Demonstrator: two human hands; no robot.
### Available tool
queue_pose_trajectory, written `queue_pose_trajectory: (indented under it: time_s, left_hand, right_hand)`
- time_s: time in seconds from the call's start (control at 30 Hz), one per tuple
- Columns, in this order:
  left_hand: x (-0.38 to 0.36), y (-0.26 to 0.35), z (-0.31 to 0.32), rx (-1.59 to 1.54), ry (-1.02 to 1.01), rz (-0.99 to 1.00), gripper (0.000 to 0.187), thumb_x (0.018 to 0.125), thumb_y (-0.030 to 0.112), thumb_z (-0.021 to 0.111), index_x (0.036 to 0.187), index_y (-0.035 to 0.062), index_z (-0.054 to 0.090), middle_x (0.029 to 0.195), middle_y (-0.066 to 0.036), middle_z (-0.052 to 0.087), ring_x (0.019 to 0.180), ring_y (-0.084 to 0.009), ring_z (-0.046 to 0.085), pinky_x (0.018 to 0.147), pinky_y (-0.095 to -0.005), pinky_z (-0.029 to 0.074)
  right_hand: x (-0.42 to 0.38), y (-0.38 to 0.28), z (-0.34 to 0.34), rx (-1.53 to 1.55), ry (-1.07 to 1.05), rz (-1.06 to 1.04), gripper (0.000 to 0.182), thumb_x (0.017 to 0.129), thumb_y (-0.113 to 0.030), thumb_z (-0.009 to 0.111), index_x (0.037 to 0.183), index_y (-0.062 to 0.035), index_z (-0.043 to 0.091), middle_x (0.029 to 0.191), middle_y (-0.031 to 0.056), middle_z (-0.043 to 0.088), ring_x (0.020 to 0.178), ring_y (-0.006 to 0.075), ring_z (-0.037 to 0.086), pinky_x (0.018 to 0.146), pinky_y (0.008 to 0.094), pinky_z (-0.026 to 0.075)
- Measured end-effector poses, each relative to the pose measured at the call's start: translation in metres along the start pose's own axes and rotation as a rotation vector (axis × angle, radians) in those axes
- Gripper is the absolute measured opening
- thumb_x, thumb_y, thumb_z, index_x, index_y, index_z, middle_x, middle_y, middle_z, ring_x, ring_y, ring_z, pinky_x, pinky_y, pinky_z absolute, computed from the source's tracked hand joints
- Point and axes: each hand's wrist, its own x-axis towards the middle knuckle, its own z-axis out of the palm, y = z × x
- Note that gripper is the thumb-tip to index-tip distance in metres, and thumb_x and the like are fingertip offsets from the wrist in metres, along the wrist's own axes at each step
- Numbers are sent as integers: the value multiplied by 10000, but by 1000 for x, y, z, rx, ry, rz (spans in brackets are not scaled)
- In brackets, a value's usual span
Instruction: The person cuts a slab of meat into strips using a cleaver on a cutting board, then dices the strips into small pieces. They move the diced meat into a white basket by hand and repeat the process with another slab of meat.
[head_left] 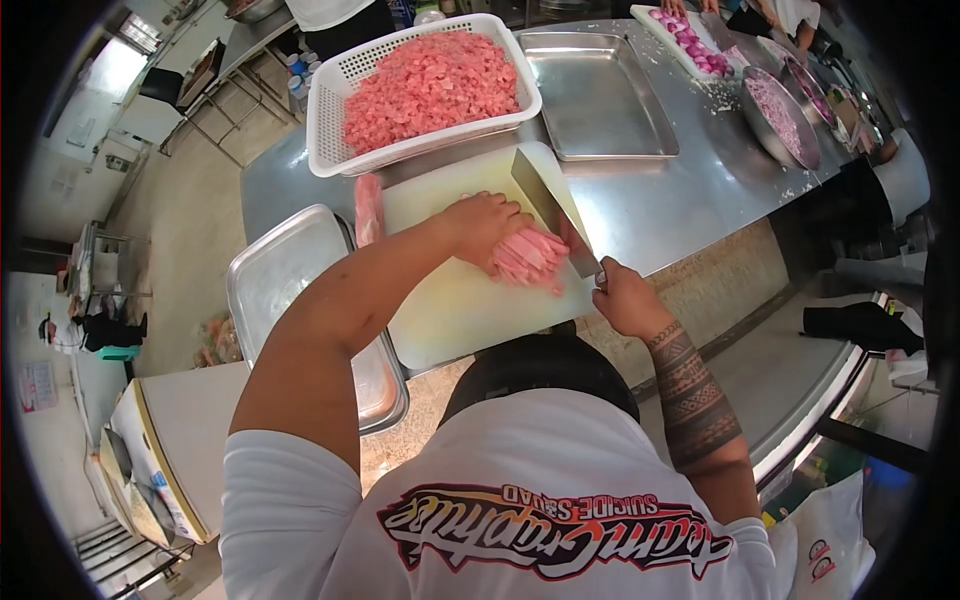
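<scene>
My right hand (634, 301) is wrapped round the handle of a broad cleaver (548, 205). Its blade slants up and away to the left, right beside the cut end of a bundle of pink raw meat strips (532, 258). My left hand (484, 230) presses over the bundle with bent fingers and holds it on the white cutting board (450, 310). Small bits of meat lie by the near end of the strips. Another long piece of raw meat (369, 208) rests at the board's left edge.
Beyond the board stands a white perforated basket (330, 125) heaped with diced meat (435, 85). Metal trays flank the board, one at left (290, 250) and one at back right (600, 95). Peeled onions (690, 42), a bowl of chopped onion (780, 120) and other people are farther right.
</scene>
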Motion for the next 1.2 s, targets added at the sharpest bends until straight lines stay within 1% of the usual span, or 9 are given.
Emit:
queue_pose_trajectory:
  time_s: [0.13, 0.23, 0.33, 0.43, 0.53, 0.63, 0.83, 1.03, 1.2]
  left_hand:
    - [-14, 27, 28, -56, 278, -288, 884, 699, 573, 891, 1354, 50, 611, 1199, -159, 673, 1137, -352, 640, 1001, -481, 493]
    - [-28, 69, 47, -125, 339, -789, 875, 727, 614, 857, 1324, 18, 624, 1159, -183, 680, 1119, -368, 649, 987, -490, 501]
    - [-28, 103, 59, -222, 386, -1187, 894, 756, 591, 861, 1382, 15, 585, 1248, -186, 657, 1182, -387, 618, 1034, -547, 469]
    - [-31, 106, 60, -208, 409, -1149, 1036, 743, 661, 831, 1477, 5, 507, 1399, -246, 589, 1353, -432, 533, 1128, -602, 398]
    - [-36, 131, 58, 71, 568, -1001, 1156, 754, 695, 814, 1576, -6, 403, 1612, -300, 394, 1537, -482, 324, 1202, -703, 255]
    - [-42, 149, 76, 71, 513, -849, 1214, 774, 717, 786, 1629, -9, 322, 1697, -316, 249, 1594, -525, 174, 1208, -765, 160]
    - [-22, 106, 85, 156, 549, -1026, 1193, 774, 672, 807, 1645, 39, 295, 1661, -328, 309, 1534, -559, 276, 1177, -747, 263]
    - [-27, 73, 68, -62, 518, -1056, 1127, 717, 657, 852, 1561, 40, 431, 1492, -231, 534, 1319, -447, 550, 1100, -563, 447]
    - [-21, 89, 77, -62, 501, -1138, 1078, 725, 654, 846, 1505, 22, 453, 1356, -179, 608, 1229, -388, 595, 994, -536, 483]
  right_hand:
    - [-5, -1, 5, 50, 13, 41, 215, 924, -98, 630, 1046, 62, 556, 959, 319, 693, 972, 508, 682, 834, 548, 549]
    - [-6, 6, 13, 102, 65, 59, 239, 925, -110, 663, 1042, 60, 542, 902, 288, 697, 897, 492, 689, 797, 542, 544]
    - [-3, 9, 11, 117, 47, 81, 249, 935, -112, 658, 1057, 71, 543, 913, 287, 708, 910, 482, 702, 807, 534, 554]
    - [2, 15, 10, 166, 49, 14, 260, 938, -115, 665, 1067, 69, 534, 932, 283, 711, 928, 475, 704, 814, 528, 559]
    - [6, 14, -4, 39, -36, -28, 258, 942, -124, 641, 1068, 65, 518, 949, 305, 714, 962, 503, 695, 844, 551, 565]
    - [11, 13, -14, -36, -109, -41, 265, 950, -135, 647, 1057, 59, 503, 942, 304, 710, 960, 501, 693, 842, 555, 561]
    - [22, 21, -21, 28, -133, -120, 269, 953, -142, 650, 1054, 54, 496, 923, 300, 705, 943, 497, 693, 827, 551, 559]
    - [27, 26, -26, 20, -190, -105, 290, 957, -147, 651, 1080, 66, 496, 944, 302, 706, 942, 493, 696, 832, 551, 557]
    - [26, 29, -30, 22, -213, -123, 276, 961, -147, 645, 1079, 56, 499, 949, 289, 710, 951, 484, 700, 836, 551, 559]
